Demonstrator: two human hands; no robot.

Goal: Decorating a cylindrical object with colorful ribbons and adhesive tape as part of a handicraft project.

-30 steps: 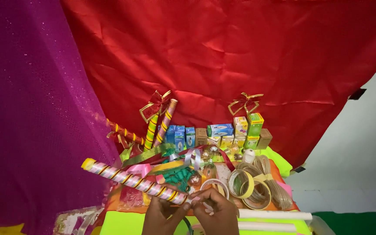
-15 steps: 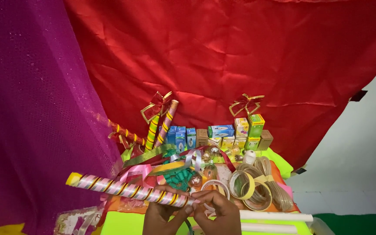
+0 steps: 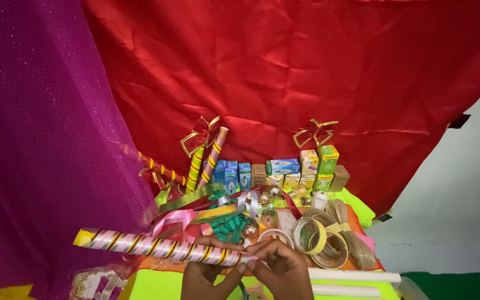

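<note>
Hands meet at the near end of the striped stick (image 3: pixel 162 247), so you can work its tip while the rest juts left over the bench (image 3: pixel 162 283). Your left hand (image 3: pixel 206 272) curls shut around the stick from below; your right hand (image 3: pixel 281 264) pinches its end with bent fingers. Tape rolls (image 3: pixel 320 239) lie just right, ribbons (image 3: pixel 195 214) behind.

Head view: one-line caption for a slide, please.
Both hands, left hand and right hand, hold a striped stick over ribbons, tape rolls and small boxes.
</note>
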